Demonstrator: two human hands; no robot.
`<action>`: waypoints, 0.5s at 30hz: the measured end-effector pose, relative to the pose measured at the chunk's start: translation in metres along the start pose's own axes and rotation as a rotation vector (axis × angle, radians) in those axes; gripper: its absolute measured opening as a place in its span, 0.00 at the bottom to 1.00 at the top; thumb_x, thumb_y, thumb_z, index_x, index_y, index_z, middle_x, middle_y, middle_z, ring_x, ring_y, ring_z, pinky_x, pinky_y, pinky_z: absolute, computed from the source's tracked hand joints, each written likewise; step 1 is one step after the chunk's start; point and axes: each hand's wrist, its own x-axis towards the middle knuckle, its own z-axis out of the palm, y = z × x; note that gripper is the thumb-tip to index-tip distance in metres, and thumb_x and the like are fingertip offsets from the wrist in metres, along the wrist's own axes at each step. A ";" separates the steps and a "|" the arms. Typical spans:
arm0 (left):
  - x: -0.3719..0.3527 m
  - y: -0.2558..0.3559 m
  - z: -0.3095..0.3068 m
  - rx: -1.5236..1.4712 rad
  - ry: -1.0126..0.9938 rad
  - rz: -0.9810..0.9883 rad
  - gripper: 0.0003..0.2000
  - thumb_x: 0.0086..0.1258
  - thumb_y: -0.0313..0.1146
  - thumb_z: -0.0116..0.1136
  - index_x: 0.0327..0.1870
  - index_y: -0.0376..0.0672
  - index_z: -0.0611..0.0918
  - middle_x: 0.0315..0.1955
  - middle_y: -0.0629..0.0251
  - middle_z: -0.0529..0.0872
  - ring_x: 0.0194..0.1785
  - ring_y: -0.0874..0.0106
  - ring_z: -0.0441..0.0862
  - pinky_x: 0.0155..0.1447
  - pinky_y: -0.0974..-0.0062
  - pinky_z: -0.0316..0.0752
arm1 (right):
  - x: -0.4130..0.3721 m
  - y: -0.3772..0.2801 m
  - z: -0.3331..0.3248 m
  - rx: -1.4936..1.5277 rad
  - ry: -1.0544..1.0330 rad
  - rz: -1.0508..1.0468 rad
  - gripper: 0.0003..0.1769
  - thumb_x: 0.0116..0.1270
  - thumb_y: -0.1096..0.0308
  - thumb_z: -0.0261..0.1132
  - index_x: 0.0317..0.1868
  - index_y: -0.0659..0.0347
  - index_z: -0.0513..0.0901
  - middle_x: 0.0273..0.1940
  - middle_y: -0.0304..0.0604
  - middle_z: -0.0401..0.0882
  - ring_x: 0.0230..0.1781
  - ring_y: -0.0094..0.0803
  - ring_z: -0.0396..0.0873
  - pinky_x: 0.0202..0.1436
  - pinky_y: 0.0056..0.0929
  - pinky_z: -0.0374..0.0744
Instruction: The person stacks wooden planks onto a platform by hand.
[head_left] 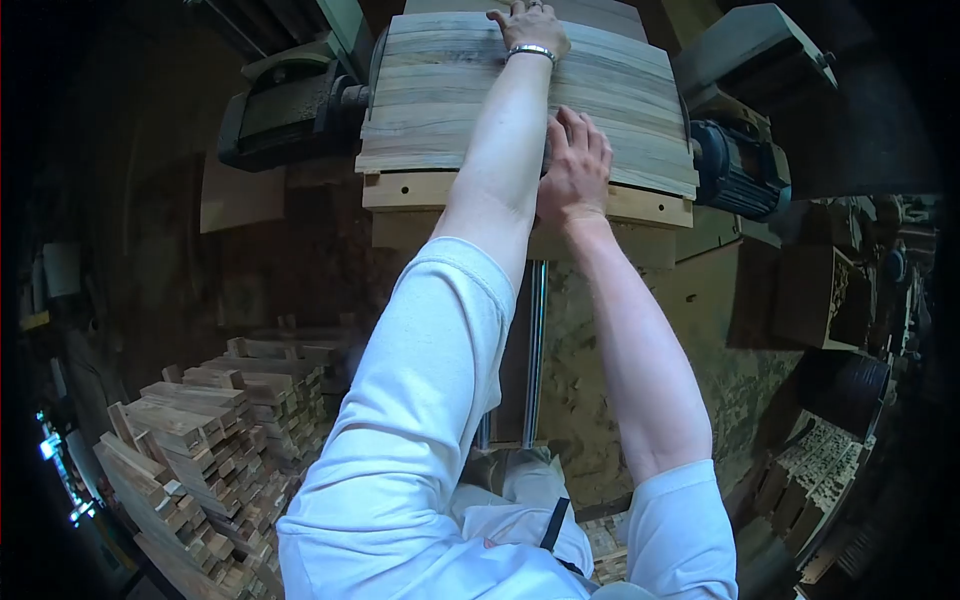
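Observation:
Pale wooden boards [430,100] lie side by side on a machine, forming a flat panel at the top centre. My left hand [535,30], with a metal band at the wrist, reaches to the far part of the boards, its fingers spread on them. Nearer, my right hand [578,165] rests on the close part of the boards with its fingers extended. Neither hand is wrapped round anything. Along the near edge of the panel runs a light wooden bar [640,203] with dark holes.
Motors stand left [280,115] and right [740,165] of the boards. Stacked wood pieces [200,430] fill the lower left. More wood strips [815,470] sit at the lower right. Two metal rails [535,350] run below the machine towards my body.

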 end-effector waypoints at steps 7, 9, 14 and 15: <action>0.038 -0.003 0.016 -0.034 0.065 -0.034 0.24 0.71 0.41 0.47 0.68 0.48 0.71 0.71 0.65 0.66 0.75 0.60 0.59 0.68 0.31 0.54 | 0.033 0.010 0.014 -0.004 0.014 -0.010 0.35 0.56 0.48 0.65 0.62 0.56 0.73 0.66 0.49 0.66 0.70 0.49 0.58 0.74 0.51 0.53; 0.047 -0.005 0.024 -0.004 0.273 -0.012 0.20 0.69 0.38 0.49 0.61 0.43 0.76 0.62 0.59 0.75 0.65 0.61 0.70 0.66 0.42 0.63 | 0.044 0.013 0.020 -0.005 -0.004 -0.005 0.36 0.57 0.47 0.64 0.63 0.56 0.72 0.67 0.49 0.65 0.71 0.50 0.58 0.74 0.51 0.52; 0.083 -0.005 0.017 -0.069 0.122 -0.087 0.24 0.68 0.42 0.49 0.65 0.50 0.74 0.66 0.70 0.74 0.71 0.65 0.66 0.70 0.37 0.51 | 0.066 0.022 0.033 -0.007 -0.020 0.001 0.38 0.58 0.46 0.63 0.66 0.56 0.68 0.69 0.49 0.61 0.73 0.50 0.54 0.77 0.52 0.49; 0.086 -0.009 0.019 -0.074 0.102 -0.067 0.23 0.69 0.43 0.49 0.65 0.51 0.75 0.65 0.71 0.75 0.71 0.65 0.66 0.70 0.39 0.51 | 0.067 0.022 0.034 -0.013 -0.045 0.009 0.39 0.58 0.45 0.63 0.67 0.56 0.67 0.70 0.49 0.59 0.74 0.50 0.52 0.78 0.53 0.48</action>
